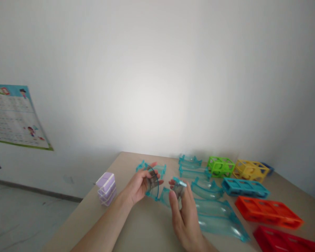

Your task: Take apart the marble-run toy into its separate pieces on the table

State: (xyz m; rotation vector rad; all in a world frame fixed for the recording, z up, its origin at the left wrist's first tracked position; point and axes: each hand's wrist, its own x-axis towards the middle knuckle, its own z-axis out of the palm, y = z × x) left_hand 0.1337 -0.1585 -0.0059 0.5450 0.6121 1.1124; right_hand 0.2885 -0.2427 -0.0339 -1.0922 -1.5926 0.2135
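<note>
My left hand (138,185) is closed on a clear, curved plastic piece (152,182) with a dark teal rim, held above the table. Beside it, my right hand (186,215) grips a smaller-looking clear piece (179,188) with a bright teal edge, partly hidden by the fingers. A gap separates the two pieces. Behind my left hand lies another clear teal piece (161,169). To the right, close to my right hand, rest long clear teal trough pieces (220,222) and a curved trough (207,189).
More teal troughs (194,172) lie at the back. Open frame blocks stand on the right: green (220,167), yellow (252,169), teal (245,188), orange (269,211) and red (286,241). Stacked purple-and-white boxes (106,188) stand near the table's left edge. A wall rises behind.
</note>
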